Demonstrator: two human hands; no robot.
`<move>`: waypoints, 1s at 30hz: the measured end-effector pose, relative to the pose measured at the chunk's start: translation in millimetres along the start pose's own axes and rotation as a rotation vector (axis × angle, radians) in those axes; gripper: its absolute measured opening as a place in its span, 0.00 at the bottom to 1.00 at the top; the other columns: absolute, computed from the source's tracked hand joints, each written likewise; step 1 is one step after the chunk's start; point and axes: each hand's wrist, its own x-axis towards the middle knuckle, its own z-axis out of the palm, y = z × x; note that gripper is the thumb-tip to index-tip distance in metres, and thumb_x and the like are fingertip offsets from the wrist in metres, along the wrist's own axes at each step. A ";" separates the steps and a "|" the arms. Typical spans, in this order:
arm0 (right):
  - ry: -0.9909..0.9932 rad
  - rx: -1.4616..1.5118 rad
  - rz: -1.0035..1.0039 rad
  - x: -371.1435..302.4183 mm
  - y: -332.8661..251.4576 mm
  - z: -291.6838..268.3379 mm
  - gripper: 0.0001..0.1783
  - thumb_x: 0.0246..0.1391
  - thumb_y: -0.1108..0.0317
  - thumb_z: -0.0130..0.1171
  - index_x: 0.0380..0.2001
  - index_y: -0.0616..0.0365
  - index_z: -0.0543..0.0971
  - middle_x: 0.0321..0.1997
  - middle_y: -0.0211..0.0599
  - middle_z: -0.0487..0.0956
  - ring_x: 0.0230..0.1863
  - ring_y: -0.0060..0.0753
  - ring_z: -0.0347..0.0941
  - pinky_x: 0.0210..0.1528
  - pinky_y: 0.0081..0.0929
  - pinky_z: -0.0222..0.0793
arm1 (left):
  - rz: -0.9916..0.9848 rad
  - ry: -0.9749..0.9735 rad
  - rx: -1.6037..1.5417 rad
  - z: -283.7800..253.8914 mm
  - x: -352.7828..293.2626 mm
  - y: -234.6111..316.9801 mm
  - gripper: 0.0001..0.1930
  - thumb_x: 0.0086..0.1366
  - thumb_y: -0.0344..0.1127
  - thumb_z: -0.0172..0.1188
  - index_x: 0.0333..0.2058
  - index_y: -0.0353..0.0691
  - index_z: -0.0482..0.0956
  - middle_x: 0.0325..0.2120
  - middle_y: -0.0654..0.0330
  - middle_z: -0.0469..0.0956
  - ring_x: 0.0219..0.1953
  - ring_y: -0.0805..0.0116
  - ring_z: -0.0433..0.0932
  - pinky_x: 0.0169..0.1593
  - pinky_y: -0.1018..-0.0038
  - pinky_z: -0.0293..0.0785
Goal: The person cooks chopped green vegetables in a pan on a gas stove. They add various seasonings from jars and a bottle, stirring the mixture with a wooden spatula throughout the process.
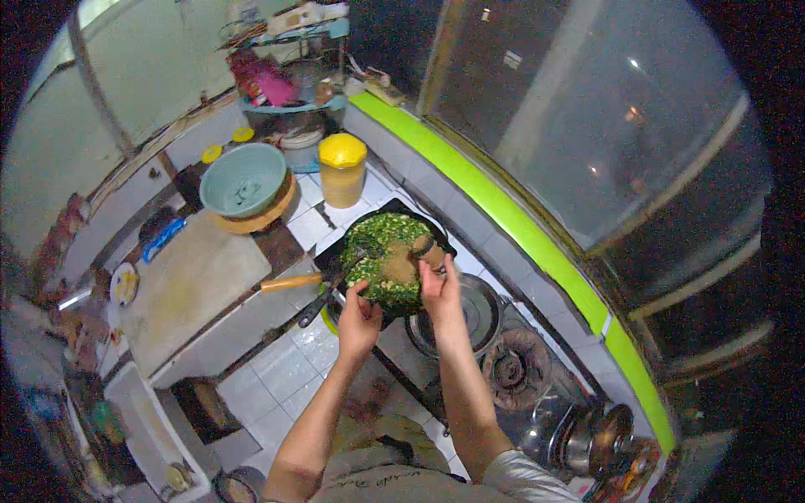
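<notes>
Chopped greens with small pale bits (388,228) fill a round dark pan (440,226); a brown patch (400,265) covers part of them. My left hand (360,321) is closed at the pan's near-left rim, its fingers bent. Over the right side of the greens, my right hand (441,289) pinches a small brown, dark-rimmed thing (430,252), whose kind I cannot make out. A dark-handled utensil (311,312) leans over the pan's left edge, its metal end in the greens. Beside it juts a wooden handle (289,283).
Left of the pan lies a large pale board (201,281). Behind it are a blue-green basin (243,180) and a yellow-lidded container (342,172). A wide metal pan (480,314) and a gas burner (513,362) lie to the right, with a shiny pot (591,444) beyond.
</notes>
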 end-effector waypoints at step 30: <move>0.150 -1.073 -0.959 -299.4 -114.5 -64.8 0.39 0.38 0.55 0.74 0.49 0.67 0.69 0.40 0.43 0.74 0.28 0.25 0.73 0.31 0.24 0.72 | 0.715 -0.357 0.056 112.9 -135.1 133.8 0.26 0.44 0.40 0.71 0.41 0.35 0.73 0.38 0.52 0.74 0.46 0.53 0.68 0.52 0.62 0.65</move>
